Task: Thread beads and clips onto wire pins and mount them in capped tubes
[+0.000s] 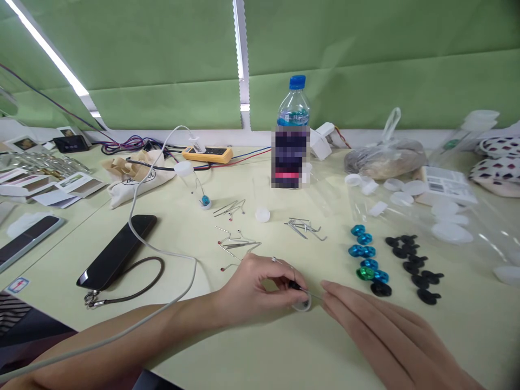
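My left hand [254,287] rests on the pale table, its fingers pinched on a thin metal wire piece with a small black part [293,284], held over a small clear round cap [303,304]. My right hand [377,325] lies flat beside it, fingers stretched out together, fingertips touching the wire's end near the cap. Loose bent wire pieces [235,242] lie just beyond my left hand, with more wire pieces [304,227] to the right. Blue and green shiny beads [364,252] and black flat pieces [412,265] lie right of the hands.
A water bottle [293,135] stands at the back centre. A black phone [117,250] with a white cable [162,249] and wrist strap lies left. A yellow meter [208,155], cloth bag [134,176], white caps [442,216] and plastic bags [385,157] lie around the table.
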`<state>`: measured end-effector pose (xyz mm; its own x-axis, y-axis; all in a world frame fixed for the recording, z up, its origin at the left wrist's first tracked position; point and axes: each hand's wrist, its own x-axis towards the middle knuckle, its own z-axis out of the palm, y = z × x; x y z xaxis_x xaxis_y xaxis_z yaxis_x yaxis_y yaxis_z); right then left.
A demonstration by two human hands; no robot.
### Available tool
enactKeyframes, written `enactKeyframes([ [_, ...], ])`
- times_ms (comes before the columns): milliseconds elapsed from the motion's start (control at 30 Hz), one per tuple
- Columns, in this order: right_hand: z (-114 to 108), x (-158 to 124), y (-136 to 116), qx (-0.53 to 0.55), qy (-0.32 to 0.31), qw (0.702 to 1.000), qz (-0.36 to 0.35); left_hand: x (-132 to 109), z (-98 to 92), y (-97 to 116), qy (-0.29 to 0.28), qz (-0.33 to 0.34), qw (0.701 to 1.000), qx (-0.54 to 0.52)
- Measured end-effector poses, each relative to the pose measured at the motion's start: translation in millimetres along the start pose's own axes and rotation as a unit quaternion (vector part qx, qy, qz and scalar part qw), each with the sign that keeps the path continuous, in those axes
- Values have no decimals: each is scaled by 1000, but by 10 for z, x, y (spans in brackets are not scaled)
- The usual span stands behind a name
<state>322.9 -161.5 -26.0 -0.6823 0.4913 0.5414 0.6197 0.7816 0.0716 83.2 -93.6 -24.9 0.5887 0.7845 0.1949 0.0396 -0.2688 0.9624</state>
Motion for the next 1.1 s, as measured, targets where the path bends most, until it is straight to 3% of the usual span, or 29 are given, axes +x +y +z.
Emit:
enactKeyframes([
  [400,132,-76,-36,95,-18,987,127,11,4,-11,0,59,998,18],
  [600,155,159,-90,251,-76,921,289,11,0,5,-9,85,996,34],
  [667,150,210,-102,251,-73,922,285,15,5,7,-2,48,999,21],
  [833,183,135,-29,118,3,976,182,33,-1,-14,23,-90,992,-89],
  [967,212,-46,72,60,44,991,116,44,-8,-23,25,-104,988,-109],
  [1100,177,-25,82,107,10,986,128,49,-2,-9,22,-78,995,-54],
])
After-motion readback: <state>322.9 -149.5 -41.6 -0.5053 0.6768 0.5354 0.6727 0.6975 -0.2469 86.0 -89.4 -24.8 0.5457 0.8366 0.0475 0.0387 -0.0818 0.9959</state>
